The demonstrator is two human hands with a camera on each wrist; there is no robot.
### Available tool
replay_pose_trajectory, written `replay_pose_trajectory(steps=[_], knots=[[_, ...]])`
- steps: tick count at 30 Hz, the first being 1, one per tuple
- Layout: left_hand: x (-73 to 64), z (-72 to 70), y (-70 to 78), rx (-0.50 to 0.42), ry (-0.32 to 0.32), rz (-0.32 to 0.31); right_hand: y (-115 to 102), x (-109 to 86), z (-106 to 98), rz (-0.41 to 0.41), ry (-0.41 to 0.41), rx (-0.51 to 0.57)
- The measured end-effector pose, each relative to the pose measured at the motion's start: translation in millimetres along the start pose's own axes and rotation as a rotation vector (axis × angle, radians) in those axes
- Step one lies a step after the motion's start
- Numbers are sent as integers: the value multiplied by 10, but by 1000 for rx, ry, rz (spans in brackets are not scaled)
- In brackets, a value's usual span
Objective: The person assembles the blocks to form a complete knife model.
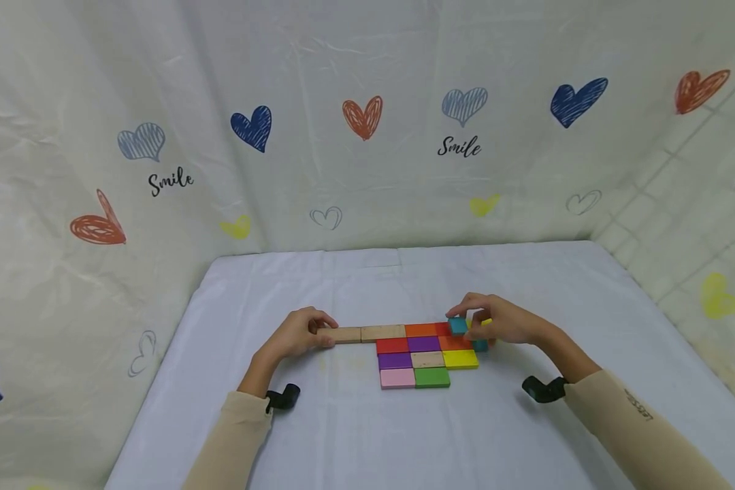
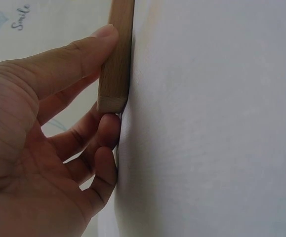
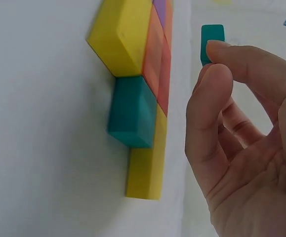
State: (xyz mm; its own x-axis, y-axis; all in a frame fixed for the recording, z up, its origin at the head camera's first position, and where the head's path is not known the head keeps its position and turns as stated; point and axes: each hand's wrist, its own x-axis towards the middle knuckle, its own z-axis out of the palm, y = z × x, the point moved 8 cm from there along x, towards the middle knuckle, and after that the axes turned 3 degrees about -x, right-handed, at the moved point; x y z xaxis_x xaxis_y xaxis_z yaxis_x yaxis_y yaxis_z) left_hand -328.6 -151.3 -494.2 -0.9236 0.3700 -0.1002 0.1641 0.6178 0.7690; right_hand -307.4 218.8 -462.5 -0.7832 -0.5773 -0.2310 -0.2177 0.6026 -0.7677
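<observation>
At the left end of the top row, my left hand (image 1: 300, 332) grips a plain wooden block (image 2: 117, 69). The thumb lies along one side of it, and the other fingers are bent at its far side and end. A second plain wooden block (image 1: 382, 332) continues the row. Over the right end, my right hand (image 1: 505, 320) pinches a small teal block (image 3: 212, 37) between thumb and fingers, raised off the blocks below. Under that hand lie another teal block (image 3: 133, 113) and a yellow block (image 3: 146, 173), partly hidden in the head view.
Several coloured blocks lie flat side by side, including purple (image 1: 395, 361), pink (image 1: 397, 379), green (image 1: 431, 378) and yellow (image 1: 461, 359). They sit on a white tablecloth (image 1: 318, 442). Behind the table hangs a heart-printed sheet (image 1: 404, 190).
</observation>
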Motion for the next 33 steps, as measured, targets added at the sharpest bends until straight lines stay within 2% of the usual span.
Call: replay_pose_trajectory(steps=[8, 14, 23, 33], knots=[[10, 3, -24, 12, 10, -26, -59, -316, 207, -29, -12, 11], [18, 2, -27, 18, 15, -32, -41, -446, 374, -10, -24, 6], [32, 9, -18, 11, 18, -30, -40, -483, 530, -4, 6, -32], [51, 24, -10, 5, 18, -22, -97, -436, 553, -27, 73, -166]])
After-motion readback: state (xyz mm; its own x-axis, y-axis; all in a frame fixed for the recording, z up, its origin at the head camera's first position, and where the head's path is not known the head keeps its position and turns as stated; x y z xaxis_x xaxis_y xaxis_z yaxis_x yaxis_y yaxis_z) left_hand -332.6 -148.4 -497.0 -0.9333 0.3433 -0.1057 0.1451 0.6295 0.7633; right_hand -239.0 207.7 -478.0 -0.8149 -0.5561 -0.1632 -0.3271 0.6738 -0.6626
